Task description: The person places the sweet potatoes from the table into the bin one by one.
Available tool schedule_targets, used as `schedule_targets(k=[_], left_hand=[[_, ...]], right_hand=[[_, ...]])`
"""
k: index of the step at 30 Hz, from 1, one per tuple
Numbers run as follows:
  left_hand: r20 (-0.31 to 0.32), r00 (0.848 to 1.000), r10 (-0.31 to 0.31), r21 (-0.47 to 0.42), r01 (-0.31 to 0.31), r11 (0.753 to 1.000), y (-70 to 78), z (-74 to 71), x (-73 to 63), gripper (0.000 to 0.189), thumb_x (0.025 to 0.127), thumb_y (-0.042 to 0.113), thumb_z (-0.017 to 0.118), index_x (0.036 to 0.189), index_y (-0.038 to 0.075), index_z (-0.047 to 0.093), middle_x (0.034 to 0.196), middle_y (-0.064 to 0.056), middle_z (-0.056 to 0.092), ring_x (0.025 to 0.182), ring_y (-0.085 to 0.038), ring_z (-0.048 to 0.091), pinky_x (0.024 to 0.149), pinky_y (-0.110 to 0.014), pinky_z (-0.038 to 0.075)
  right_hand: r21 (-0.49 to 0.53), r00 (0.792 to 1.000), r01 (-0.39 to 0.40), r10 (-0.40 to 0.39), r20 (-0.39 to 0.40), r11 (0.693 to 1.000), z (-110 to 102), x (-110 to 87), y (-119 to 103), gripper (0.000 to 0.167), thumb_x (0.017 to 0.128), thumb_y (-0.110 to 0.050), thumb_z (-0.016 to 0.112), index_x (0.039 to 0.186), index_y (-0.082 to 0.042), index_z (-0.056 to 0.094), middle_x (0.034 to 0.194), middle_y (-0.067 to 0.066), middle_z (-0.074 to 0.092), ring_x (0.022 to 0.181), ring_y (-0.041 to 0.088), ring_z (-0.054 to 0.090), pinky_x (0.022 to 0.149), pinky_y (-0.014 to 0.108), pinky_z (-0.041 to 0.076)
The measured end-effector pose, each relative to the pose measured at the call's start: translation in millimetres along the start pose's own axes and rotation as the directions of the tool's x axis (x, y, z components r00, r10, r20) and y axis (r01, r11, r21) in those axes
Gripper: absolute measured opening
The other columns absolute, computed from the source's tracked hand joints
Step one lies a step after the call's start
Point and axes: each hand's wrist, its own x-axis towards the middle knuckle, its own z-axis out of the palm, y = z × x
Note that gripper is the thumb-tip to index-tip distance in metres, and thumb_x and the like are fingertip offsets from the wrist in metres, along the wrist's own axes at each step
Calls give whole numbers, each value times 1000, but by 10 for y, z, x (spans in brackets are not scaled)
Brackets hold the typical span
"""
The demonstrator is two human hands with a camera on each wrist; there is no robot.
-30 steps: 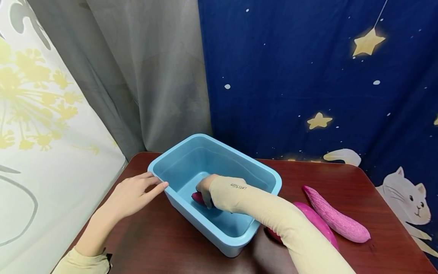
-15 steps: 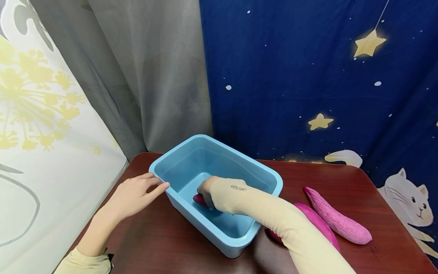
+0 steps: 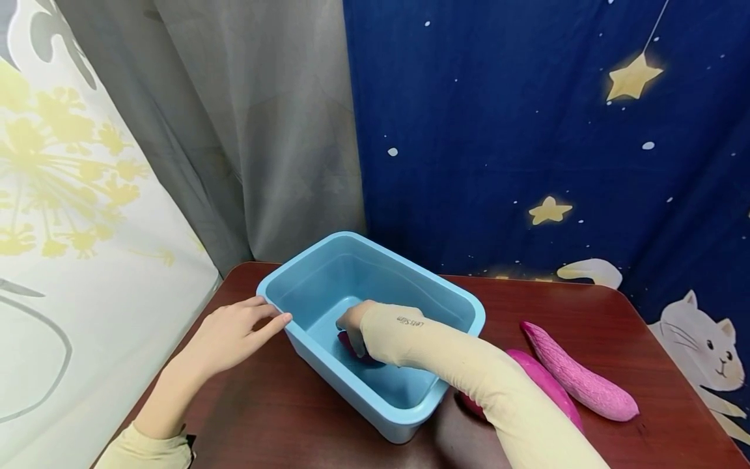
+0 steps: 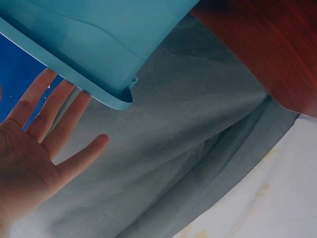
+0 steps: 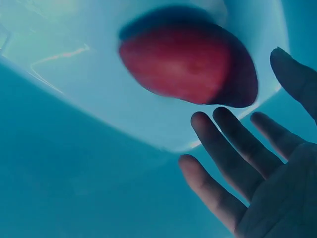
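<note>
My left hand (image 3: 231, 335) touches the outer side of the blue plastic bin's (image 3: 336, 381) rim at its left corner. In the left wrist view, the straight, spread fingers of my left hand (image 4: 37, 158) meet that rim. Deep inside the bin is my right hand (image 3: 354, 322), which partly covers a dark red sweet potato (image 3: 344, 340) in the head view. The right wrist view shows the sweet potato (image 5: 178, 64) on the bin's floor, blunt and pointed at one end. There, the fingers of my right hand (image 5: 257, 178) are spread, a small gap from it.
On the table (image 3: 246, 410), right of the bin, lie a long pink textured vegetable (image 3: 580, 374) and a smooth magenta one (image 3: 545, 384) partly behind my right sleeve (image 3: 469, 361). Something dark red (image 3: 471, 405) shows below the sleeve. Grey (image 3: 293, 130) and blue (image 3: 457, 130) curtains hang behind.
The sweet potato's visible end has moved slightly right, further under my right hand. My left hand stays at the rim. The whole head view has shifted a little.
</note>
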Motion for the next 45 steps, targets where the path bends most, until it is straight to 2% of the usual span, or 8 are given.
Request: schedule_targets(k=[7, 16, 18, 21, 23, 27, 37, 45], left_hand=[[4, 1000, -11, -1, 11, 1000, 1, 3, -2, 39, 87, 47, 47, 97, 16, 67, 96, 2, 59, 80, -17, 58, 60, -39, 44], [5, 1000, -12, 0, 12, 1000, -9, 10, -10, 39, 87, 47, 47, 97, 15, 67, 96, 2, 59, 81, -16, 58, 62, -39, 44], [7, 1000, -12, -1, 12, 1000, -7, 10, -10, 39, 87, 47, 47, 97, 16, 67, 96, 3, 59, 81, -16, 57, 62, -39, 44], [14, 1000, -12, -2, 12, 1000, -6, 8, -7, 39, 87, 47, 47, 97, 16, 67, 96, 2, 58, 81, -16, 57, 62, -39, 44], [17, 1000, -14, 1, 14, 1000, -7, 7, -6, 39, 87, 48, 47, 97, 16, 67, 97, 2, 58, 81, -16, 57, 62, -39, 44], [20, 1000, -16, 4, 16, 1000, -10, 4, 3, 39, 87, 48, 47, 97, 16, 67, 97, 3, 58, 81, -16, 57, 62, -39, 44], [25, 1000, -18, 7, 18, 1000, -4, 3, 3, 39, 87, 48, 47, 97, 16, 67, 96, 2, 58, 79, -15, 57, 60, -38, 43], [15, 1000, -10, 7, 9, 1000, -2, 1, 1, 37, 87, 47, 48, 96, 16, 67, 96, 2, 58, 79, -16, 57, 59, -38, 43]], right_hand=[[107, 999, -32, 33, -4, 994, -157, 117, -21, 74, 49, -19, 81, 113, -45, 55, 116, -6, 50, 97, 26, 43, 47, 41, 43], [30, 997, 65, -66, 40, 997, -236, 308, -41, 72, 60, -17, 80, 122, -38, 51, 123, -8, 47, 112, 20, 40, 62, 42, 45], [-44, 992, 118, -115, 51, 992, -258, 330, -54, 71, 62, -17, 79, 124, -36, 50, 123, -8, 47, 113, 18, 40, 64, 39, 47], [-230, 975, 219, -206, 77, 948, -300, 359, -82, 69, 66, -20, 78, 127, -33, 48, 125, -9, 46, 114, 15, 39, 73, 34, 46], [-396, 952, 307, -285, 115, 865, -334, 377, -108, 66, 70, -25, 75, 129, -30, 45, 126, -8, 45, 115, 14, 39, 80, 32, 43], [-554, 918, 390, -359, 170, 735, -416, 378, -143, 64, 73, -32, 71, 131, -28, 43, 126, -6, 45, 115, 14, 39, 88, 34, 37], [-594, 882, 448, -439, 171, 668, -623, 232, -122, 61, 75, -38, 67, 130, -27, 43, 126, -5, 45, 114, 15, 40, 91, 35, 35], [-586, 866, 471, -471, 167, 659, -743, 125, -37, 59, 77, -40, 65, 130, -27, 43, 126, -3, 46, 110, 14, 43, 89, 34, 36]])
